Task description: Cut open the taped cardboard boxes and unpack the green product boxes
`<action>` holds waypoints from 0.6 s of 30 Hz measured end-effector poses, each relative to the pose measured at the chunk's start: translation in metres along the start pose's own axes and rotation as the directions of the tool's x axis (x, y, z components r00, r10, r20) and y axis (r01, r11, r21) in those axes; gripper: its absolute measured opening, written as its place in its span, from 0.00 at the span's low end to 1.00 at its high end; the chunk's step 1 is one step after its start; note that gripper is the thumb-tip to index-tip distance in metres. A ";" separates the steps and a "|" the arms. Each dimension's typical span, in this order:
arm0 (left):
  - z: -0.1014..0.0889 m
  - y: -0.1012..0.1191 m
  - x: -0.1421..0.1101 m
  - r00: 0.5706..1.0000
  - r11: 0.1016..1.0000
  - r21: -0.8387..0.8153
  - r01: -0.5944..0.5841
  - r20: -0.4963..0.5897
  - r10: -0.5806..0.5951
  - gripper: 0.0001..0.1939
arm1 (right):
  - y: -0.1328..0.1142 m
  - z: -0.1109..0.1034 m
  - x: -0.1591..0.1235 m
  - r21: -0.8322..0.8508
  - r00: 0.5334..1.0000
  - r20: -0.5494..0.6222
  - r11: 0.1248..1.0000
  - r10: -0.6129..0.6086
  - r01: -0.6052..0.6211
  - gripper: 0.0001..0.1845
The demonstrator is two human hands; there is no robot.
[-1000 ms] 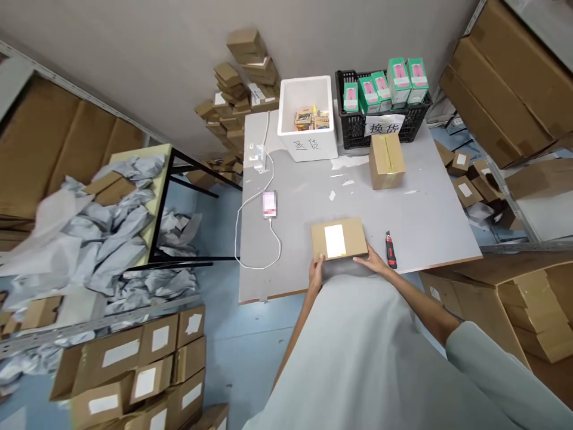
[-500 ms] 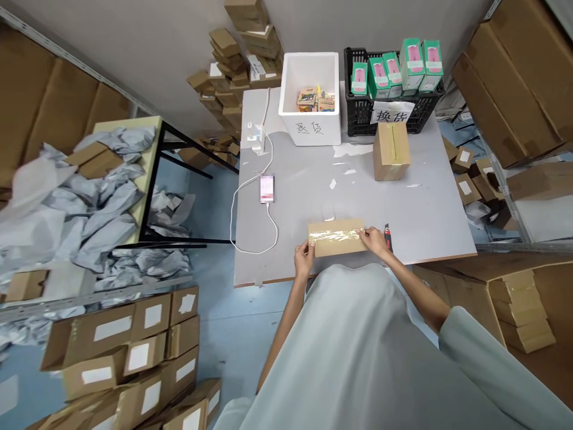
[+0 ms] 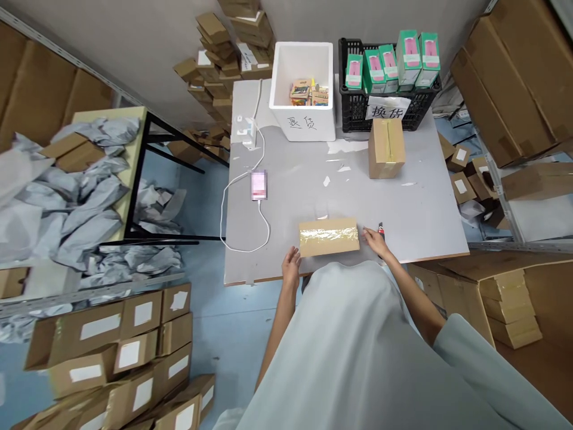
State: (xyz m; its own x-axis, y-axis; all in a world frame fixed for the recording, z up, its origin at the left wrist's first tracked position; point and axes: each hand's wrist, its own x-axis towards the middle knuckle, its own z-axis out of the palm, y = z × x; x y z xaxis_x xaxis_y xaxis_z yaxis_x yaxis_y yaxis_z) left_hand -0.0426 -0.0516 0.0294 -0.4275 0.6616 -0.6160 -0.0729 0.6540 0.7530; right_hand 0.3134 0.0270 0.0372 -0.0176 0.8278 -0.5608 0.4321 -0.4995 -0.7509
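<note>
A flat cardboard box (image 3: 329, 237) lies near the front edge of the grey table (image 3: 425, 203), its taped side up. My left hand (image 3: 291, 267) is open just off the box's left end, not touching it. My right hand (image 3: 375, 241) rests open on the table at the box's right end, fingers stretched toward it. A red utility knife (image 3: 381, 227) lies right beside my right hand, partly hidden by it.
A phone (image 3: 258, 184) on a white cable, a taller taped carton (image 3: 386, 147), a white foam bin (image 3: 303, 89) and a black crate (image 3: 358, 113) of green boxes stand on the table. Cardboard boxes crowd the floor and shelves on both sides.
The box was turned over from label side up to taped side up. Both hands have since let go of it and moved slightly away from its ends.
</note>
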 end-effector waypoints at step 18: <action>0.009 0.026 0.001 0.975 0.986 0.111 -0.124 0.196 0.101 0.17 | 0.012 0.018 -0.020 0.126 0.958 0.116 0.961 -0.261 0.247 0.45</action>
State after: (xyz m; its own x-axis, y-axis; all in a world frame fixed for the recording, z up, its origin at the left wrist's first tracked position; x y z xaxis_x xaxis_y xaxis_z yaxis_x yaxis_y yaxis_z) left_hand -0.0366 -0.0306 0.0466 -0.2475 0.7833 -0.5703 0.0817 0.6034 0.7932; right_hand 0.3028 -0.0003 0.0330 -0.2345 0.8940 -0.3817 0.2972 -0.3079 -0.9038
